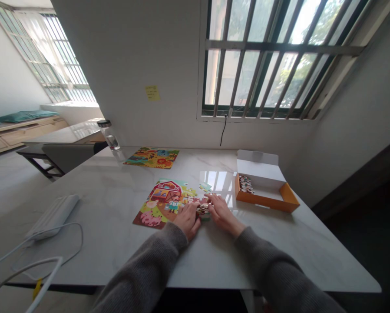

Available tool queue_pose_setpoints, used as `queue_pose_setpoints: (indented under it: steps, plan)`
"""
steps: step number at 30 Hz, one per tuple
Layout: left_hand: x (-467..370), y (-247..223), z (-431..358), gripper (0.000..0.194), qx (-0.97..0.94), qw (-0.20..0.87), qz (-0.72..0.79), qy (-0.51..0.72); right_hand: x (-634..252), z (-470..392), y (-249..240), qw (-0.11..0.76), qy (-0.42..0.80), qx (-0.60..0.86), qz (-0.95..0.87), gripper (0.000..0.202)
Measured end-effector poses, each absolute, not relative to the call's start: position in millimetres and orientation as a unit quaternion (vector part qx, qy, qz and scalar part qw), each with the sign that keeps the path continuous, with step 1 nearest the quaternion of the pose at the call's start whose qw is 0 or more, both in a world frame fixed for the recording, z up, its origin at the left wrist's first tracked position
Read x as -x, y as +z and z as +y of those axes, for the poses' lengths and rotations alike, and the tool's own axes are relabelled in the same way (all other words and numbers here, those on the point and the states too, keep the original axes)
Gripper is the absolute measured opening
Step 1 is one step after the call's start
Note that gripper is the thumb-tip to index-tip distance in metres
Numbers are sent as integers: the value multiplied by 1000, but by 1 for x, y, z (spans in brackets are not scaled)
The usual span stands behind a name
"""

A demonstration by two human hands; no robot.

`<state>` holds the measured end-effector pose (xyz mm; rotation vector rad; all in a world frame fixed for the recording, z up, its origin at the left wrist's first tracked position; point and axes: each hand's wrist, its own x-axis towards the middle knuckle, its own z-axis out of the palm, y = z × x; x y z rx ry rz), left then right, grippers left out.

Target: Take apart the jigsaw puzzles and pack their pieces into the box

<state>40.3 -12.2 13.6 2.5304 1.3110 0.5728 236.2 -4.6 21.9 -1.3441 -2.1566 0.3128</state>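
A row of stacked jigsaw pieces (202, 209) stands edge-up on the table between my hands. My left hand (187, 218) closes on it from the left, and my right hand (221, 213) presses in from the right with bent fingers. Just left of and behind them lies a partly assembled farm jigsaw puzzle (164, 202) with a red barn, a farmer and pigs. Its right side is uneven, with loose pieces (205, 187) beyond my fingers. My hands hide some pieces there.
An orange box (268, 201) with its white lid raised holds more stacked pieces at its left end. Behind the farm puzzle is a colourful animal puzzle (154, 157). A water bottle (109, 135) stands at the back left; a white power strip (53, 217) with cables lies left.
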Motion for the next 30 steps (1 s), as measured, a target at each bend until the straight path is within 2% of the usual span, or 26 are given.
queue_pose_setpoints:
  steps: [7,14,16,19,21,23,25,27,30]
  plan:
    - [-38,20,-13,47,-872,146,418,209,-237,64,28,203,66,624,-752,33]
    - [-35,13,-6,42,-855,185,414,252,-221,100,30,172,98,656,-729,52]
    - [-34,12,-4,43,-856,188,411,251,-220,105,32,174,112,641,-739,50]
    - [-34,13,-4,44,-856,191,409,250,-222,102,38,198,131,599,-765,23]
    - [-34,14,-5,45,-857,193,407,250,-224,92,44,224,135,570,-779,13]
    - [-34,16,-6,44,-858,192,407,248,-229,78,49,275,133,547,-779,13]
    - [-35,17,-6,41,-857,192,411,244,-236,59,54,366,154,510,-763,13]
    - [-34,18,-6,37,-856,195,413,241,-246,39,57,422,227,477,-737,18]
    - [-33,18,-5,38,-853,199,415,245,-258,10,57,455,360,423,-696,29]
